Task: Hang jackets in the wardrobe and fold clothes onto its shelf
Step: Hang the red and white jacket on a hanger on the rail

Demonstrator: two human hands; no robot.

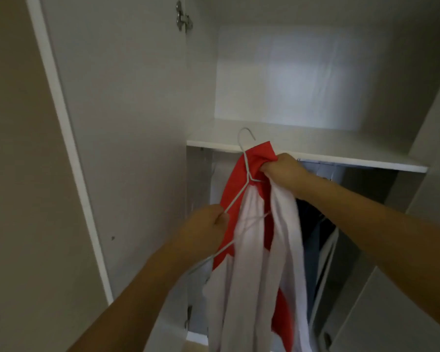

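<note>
A red and white jacket (259,250) hangs in front of the open wardrobe, partly on a white wire hanger (244,158). My left hand (203,232) pinches the hanger's lower left arm. My right hand (282,171) grips the jacket's red collar beside the hanger's neck. The hanger's hook sticks up in front of the white shelf (315,151). The jacket's lower part runs out of view at the bottom.
The wardrobe's left door (112,123) stands open, its hinge (183,17) at the top. Dark and light clothes (318,240) hang under the shelf on the right. The back wall (290,77) above the shelf is bare.
</note>
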